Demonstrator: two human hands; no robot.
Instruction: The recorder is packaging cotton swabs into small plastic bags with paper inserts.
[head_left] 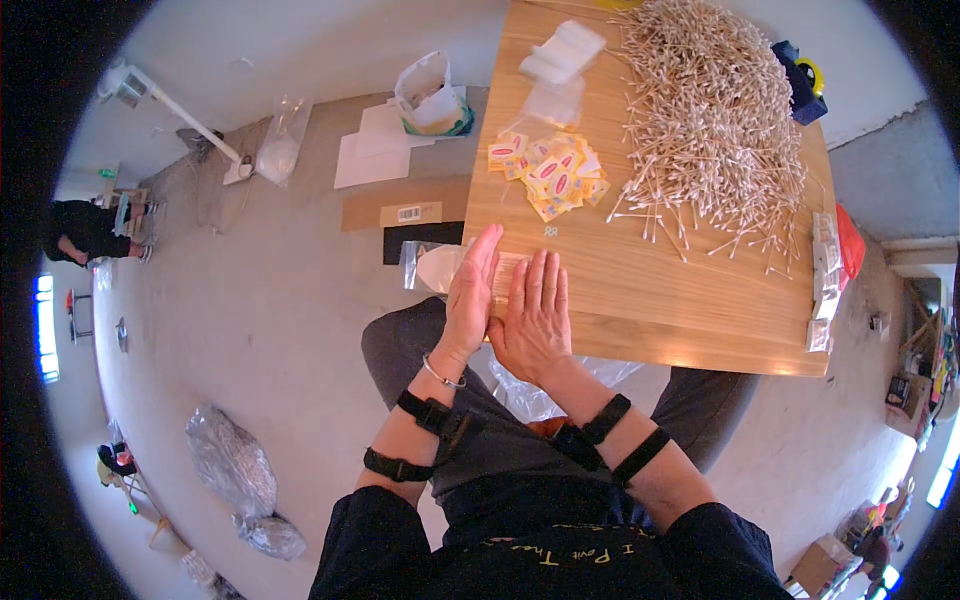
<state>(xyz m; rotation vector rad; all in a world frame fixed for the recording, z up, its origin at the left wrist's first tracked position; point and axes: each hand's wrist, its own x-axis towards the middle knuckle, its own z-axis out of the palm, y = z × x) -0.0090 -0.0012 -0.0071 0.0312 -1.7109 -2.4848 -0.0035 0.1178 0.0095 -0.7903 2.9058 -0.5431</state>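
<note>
I sit at a wooden table (680, 300). My left hand (468, 292) stands on edge, fingers straight, and my right hand (533, 315) lies flat beside it with fingers together. Between the two palms a small bundle of wooden cotton swabs (504, 272) is pressed on the table near its front edge; the hands cover most of it. A clear plastic bag (430, 266) hangs off the table's left edge next to my left hand. A big heap of loose cotton swabs (710, 110) fills the far right of the table. Yellow and orange label cards (552, 170) lie in a pile at the middle.
Small clear bags (560, 55) lie at the table's far end, filled packets (824, 280) along its right edge, a blue and yellow object (802, 70) at the far right. On the floor lie white sheets (370, 145), a bag (432, 95), cardboard (400, 210) and foil-like bags (232, 462). Another person (88, 230) sits far left.
</note>
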